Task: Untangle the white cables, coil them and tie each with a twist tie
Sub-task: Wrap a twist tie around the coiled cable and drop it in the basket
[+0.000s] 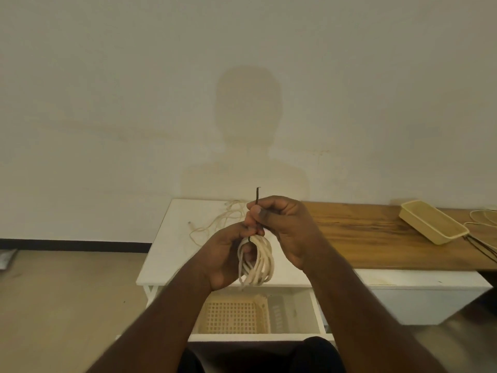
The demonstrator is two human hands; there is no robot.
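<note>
My left hand point(224, 255) grips the top of a coiled white cable point(258, 261), whose loops hang down in front of the white table point(172, 254). A dark twist tie point(257, 196) runs around the top of the coil and sticks up past my fingers. My right hand point(287, 224) pinches that tie just above the coil, thumb against fingers. More loose white cable point(215, 222) lies tangled on the white table behind my hands, one end with a small plug.
A wooden bench top point(376, 238) extends right, carrying a cream tray point(433, 224) and further cables point(484, 219) at the far right edge. Below the white table sits a cream lattice basket point(234, 316) on a lower shelf. A bare wall stands behind.
</note>
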